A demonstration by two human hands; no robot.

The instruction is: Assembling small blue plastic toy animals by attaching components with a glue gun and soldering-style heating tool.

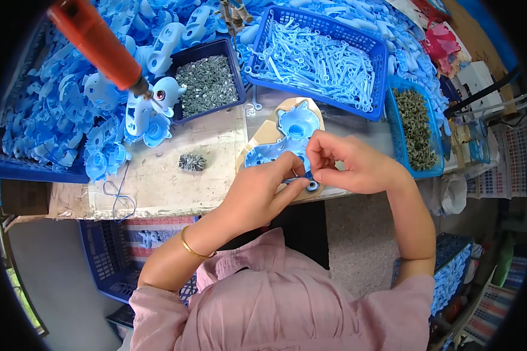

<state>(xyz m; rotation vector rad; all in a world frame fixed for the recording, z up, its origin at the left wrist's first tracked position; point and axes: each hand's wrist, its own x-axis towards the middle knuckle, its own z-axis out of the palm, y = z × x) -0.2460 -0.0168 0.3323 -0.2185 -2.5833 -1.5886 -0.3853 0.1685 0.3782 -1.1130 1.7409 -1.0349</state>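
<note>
In front of me a light-blue plastic toy shell half lies hollow side up in a tan shaped holder near the table's front edge. My left hand reaches over the shell's lower left, thumb and forefinger pinched together at its near end. At the right side of the shell, my right hand has its fingers curled in, thumb against fingertips. Between the two hands, at the holder's near edge, shows a small blue ring-shaped end. What either pinch holds is hidden.
An orange power screwdriver hangs at upper left before piled blue shells. Behind the holder stand a bin of screws and a blue basket of ring-ended sticks. Right is a tray of small metal parts; left, a metal clump.
</note>
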